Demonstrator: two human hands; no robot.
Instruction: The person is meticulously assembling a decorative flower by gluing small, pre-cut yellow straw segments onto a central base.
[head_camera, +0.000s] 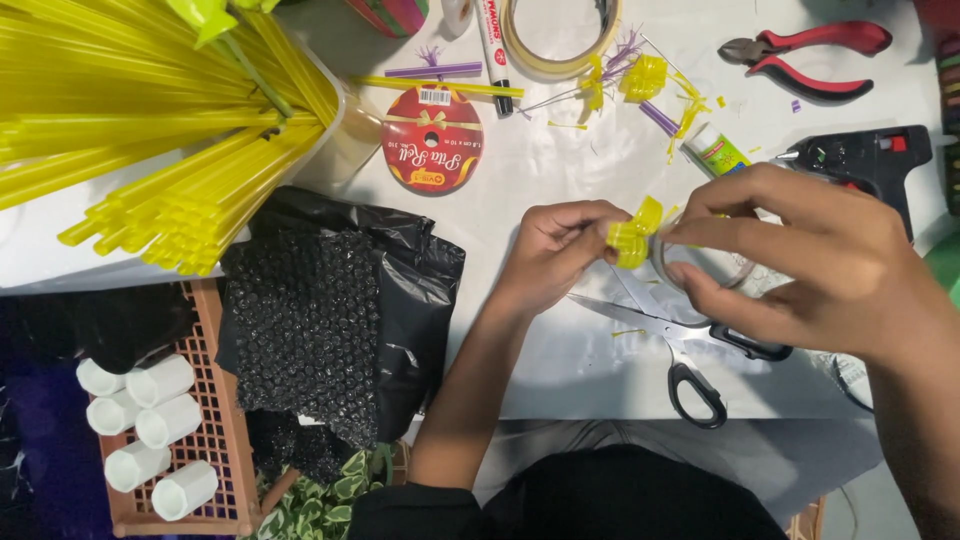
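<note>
- Head view: left hand (552, 250) pinches a small yellow straw piece (632, 236) between thumb and fingertips, closed tight on it; held up over the white table (560, 160) rather than resting on it, probably so both hands can get at it
- right hand (800, 255) comes in from the other side, fingers curled; thumb and forefinger close around a clear tape roll (705, 265) just beside the yellow piece; whether they also touch the piece, cannot tell
- yellow piece sits mid-frame between the two hands, above the scissors (680, 340); it looks like short cut strips folded or bunched into a small bow or petal shape, glossy, translucent yellow; exact fold unclear
- scissors lie open directly under the hands, handles toward the person; within easy reach
- long yellow straws (170, 150) fan out of a container at upper left; similar finished yellow bits (640, 78) lie near the far edge
- black glue gun (860, 160) and red pliers (810, 55) are parked to the right, well apart from the work
</note>
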